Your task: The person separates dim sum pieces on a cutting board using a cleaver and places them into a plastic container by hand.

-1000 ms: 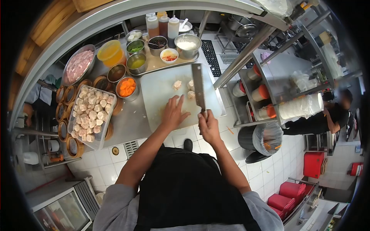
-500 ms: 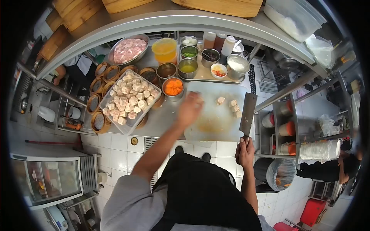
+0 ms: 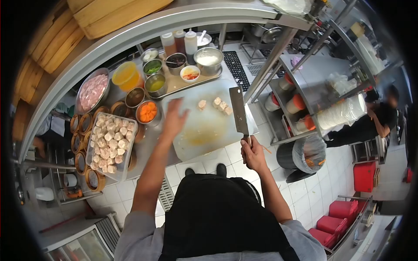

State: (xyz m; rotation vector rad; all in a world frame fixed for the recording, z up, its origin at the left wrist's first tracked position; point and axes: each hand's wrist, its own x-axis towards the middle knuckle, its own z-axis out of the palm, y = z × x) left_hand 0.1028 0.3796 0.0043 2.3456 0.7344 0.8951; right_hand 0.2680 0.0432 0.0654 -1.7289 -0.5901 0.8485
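Note:
My right hand (image 3: 252, 153) is wrapped round the handle of a cleaver (image 3: 238, 109), its broad blade pointing up along the right side of the white cutting board (image 3: 204, 135). My left hand (image 3: 175, 117) hovers over the board's left part, fingers apart, with nothing visible in it. Near the board's upper middle sits a single pale dumpling (image 3: 202, 104). Closer to the blade, several more dumplings (image 3: 222, 105) stand in a short slanting row. A metal bowl of orange carrot slices (image 3: 147, 112) is just left of my left hand. Further left, a clear plastic tub (image 3: 123, 175) is heaped with dumplings.
Behind the board, a tray (image 3: 214, 76) carries metal containers, sauce bottles (image 3: 190, 42) and a small bowl of chopped red pieces (image 3: 190, 74). Bamboo steamers (image 3: 95, 179) and a bowl of raw meat (image 3: 93, 91) are left. A lined bin (image 3: 313, 152) stands right; a person (image 3: 383, 117) is beyond.
The view has swung right, so the board and tub appear further left. My left hand remains over the board, its fingers now more clearly spread. My right hand still holds the cleaver.

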